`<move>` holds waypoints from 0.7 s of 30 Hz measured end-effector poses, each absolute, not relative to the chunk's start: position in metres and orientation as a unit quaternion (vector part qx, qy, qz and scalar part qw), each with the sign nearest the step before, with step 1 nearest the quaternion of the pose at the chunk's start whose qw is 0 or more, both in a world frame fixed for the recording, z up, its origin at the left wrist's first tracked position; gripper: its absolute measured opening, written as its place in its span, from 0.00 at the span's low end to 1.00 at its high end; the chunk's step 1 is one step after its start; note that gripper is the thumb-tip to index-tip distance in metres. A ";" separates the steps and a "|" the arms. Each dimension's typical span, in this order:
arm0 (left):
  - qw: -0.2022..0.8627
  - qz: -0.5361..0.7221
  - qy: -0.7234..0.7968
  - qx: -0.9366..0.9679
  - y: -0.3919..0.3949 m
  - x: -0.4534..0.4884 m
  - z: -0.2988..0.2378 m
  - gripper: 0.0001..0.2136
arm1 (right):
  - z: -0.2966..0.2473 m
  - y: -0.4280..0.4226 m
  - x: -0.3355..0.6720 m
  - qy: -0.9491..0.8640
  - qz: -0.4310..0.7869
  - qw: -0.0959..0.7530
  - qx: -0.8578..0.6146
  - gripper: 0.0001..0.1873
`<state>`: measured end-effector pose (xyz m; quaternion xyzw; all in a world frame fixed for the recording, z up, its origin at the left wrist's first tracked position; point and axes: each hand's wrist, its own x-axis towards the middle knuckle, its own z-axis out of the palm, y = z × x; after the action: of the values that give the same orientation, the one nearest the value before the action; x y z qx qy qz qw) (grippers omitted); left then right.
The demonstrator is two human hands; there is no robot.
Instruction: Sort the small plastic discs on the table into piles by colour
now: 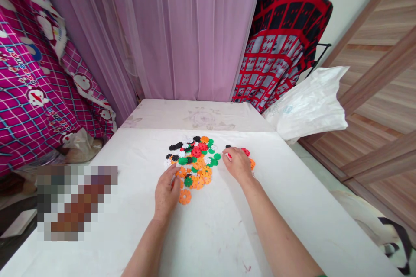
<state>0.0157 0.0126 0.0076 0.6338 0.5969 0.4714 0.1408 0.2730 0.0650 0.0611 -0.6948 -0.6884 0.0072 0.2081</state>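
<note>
Head view: two bare hands worked at a pile of notched, flower-shaped discs (196, 151) in the middle of a white-covered table (208, 238); colours orange, green, red, black and white.
Left hand: the person's left hand (166, 192) stood at the pile's left flank, fingers bent, thumb set apart from them, next to the orange pieces; could not tell whether it gripped one.
Right hand: the right hand (238, 164) was beyond the pile's right side, fingers curled downward; a red patch (229, 156) showed at the fingertips, but whether pinched or lying behind them could not be told.
Side cluster: a red disc (245, 152) and an orange disc (252, 164) lay just beyond the right hand, partly covered by it.
Disc handling: judged light, thin and fairly stiff, probably plastic; likely to slide over one another, little risk of breakage.
Hold: best judged a thumb-and-finger pinch on the notched rim; overlapping pieces might drag neighbours along.
Easiest pick: the near orange disc (185, 197), at the pile's lower end with much of its rim exposed.
Edges: pile lay well in from both side edges; a white bag (312, 99) stood by the far right corner.
Room: white cloth stretched nearward between the forearms; a pixelated patch (78, 203) hid part of the left side.
</note>
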 end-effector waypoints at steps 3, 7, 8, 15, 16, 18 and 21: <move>0.142 0.479 0.593 0.632 0.013 0.016 0.006 0.14 | 0.054 0.071 0.246 -0.702 0.053 0.220 -0.675 0.10; 0.149 0.482 0.595 0.625 0.013 0.016 0.004 0.14 | 0.046 0.084 0.217 -0.739 0.072 0.242 -0.625 0.13; 0.151 0.482 0.595 0.625 0.013 0.016 0.004 0.14 | 0.046 0.088 0.212 -0.754 0.075 0.242 -0.606 0.14; 0.154 0.485 0.595 0.623 0.013 0.018 0.005 0.14 | 0.049 0.108 0.199 -0.794 0.080 0.189 -0.572 0.23; 0.153 0.485 0.595 0.622 0.013 0.018 0.005 0.14 | 0.049 0.109 0.198 -0.796 0.076 0.183 -0.572 0.23; 0.153 0.485 0.596 0.621 0.013 0.018 0.005 0.14 | 0.048 0.109 0.197 -0.799 0.060 0.177 -0.572 0.22; 0.155 0.481 0.599 0.622 0.013 0.018 0.004 0.14 | 0.049 0.105 0.194 -0.800 0.032 0.168 -0.575 0.22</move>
<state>0.0184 0.0132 0.0043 0.6215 0.5989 0.4806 0.1549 0.1937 0.1046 0.0485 -0.5747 -0.8002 0.0321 0.1684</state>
